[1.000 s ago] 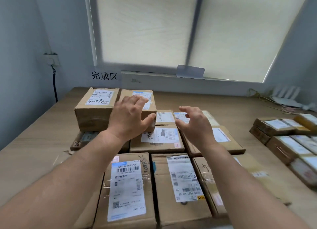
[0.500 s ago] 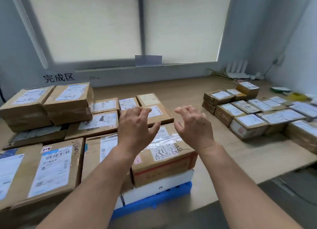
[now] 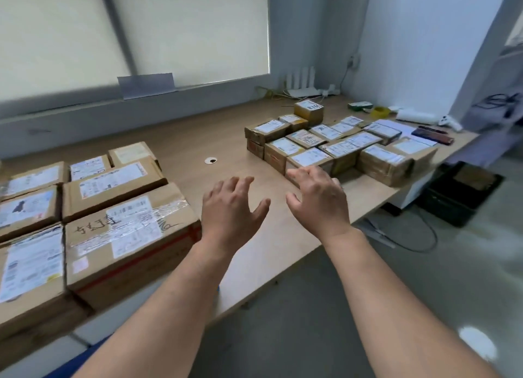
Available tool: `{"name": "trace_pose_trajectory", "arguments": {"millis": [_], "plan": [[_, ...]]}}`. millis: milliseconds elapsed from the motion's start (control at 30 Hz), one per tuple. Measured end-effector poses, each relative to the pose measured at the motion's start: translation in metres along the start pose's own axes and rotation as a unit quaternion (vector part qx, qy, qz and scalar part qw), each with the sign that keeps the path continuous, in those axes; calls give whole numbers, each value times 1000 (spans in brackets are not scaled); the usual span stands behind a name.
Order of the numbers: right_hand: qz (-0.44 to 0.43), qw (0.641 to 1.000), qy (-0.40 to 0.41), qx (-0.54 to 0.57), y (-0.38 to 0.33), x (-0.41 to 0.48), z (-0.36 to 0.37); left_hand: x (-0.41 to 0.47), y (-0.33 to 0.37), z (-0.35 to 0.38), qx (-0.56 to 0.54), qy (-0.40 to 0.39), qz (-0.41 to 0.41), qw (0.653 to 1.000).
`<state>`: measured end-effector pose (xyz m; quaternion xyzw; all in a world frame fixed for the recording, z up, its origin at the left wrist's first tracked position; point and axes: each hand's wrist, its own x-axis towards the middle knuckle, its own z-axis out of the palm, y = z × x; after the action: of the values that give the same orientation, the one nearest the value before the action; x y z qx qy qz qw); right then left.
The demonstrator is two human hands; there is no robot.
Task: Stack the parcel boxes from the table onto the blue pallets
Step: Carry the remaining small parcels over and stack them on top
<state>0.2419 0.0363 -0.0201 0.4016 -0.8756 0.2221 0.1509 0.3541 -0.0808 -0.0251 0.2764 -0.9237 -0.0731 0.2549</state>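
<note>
Several brown parcel boxes with white labels point(image 3: 325, 148) lie grouped on the right part of the wooden table point(image 3: 192, 140). At the left, a stack of larger parcel boxes point(image 3: 124, 230) rests on a blue pallet, of which only a sliver point(image 3: 82, 355) shows at the bottom. My left hand point(image 3: 230, 210) and my right hand point(image 3: 319, 199) hover over the table between the two groups, fingers spread, holding nothing. My right hand's fingertips are close to the nearest small box point(image 3: 310, 158), without visible contact.
A round cable hole point(image 3: 210, 160) sits mid-table. At the far right are a router point(image 3: 301, 90), tape rolls, papers and pens. A black crate point(image 3: 461, 191) and cables lie on the floor to the right. A blind-covered window fills the back wall.
The view has swung right, away from the stacked boxes toward the small parcels on the table. Both empty hands moved right with it, off the stack and over the bare tabletop.
</note>
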Motion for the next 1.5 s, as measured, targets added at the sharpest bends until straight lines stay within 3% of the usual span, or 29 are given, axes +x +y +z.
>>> {"name": "trace_pose_trajectory", "arguments": {"millis": [600,1133,1500], "plan": [[165,984,-14,-61,205,14,-22,83,156,145,-34,-113,94,989],[170,978,-90,-76,370,148,19,228,248,282,-50,-150,49,986],[146,974,-166,-53,448,202,59,261,272,339,-33,-180,-11,983]]}}
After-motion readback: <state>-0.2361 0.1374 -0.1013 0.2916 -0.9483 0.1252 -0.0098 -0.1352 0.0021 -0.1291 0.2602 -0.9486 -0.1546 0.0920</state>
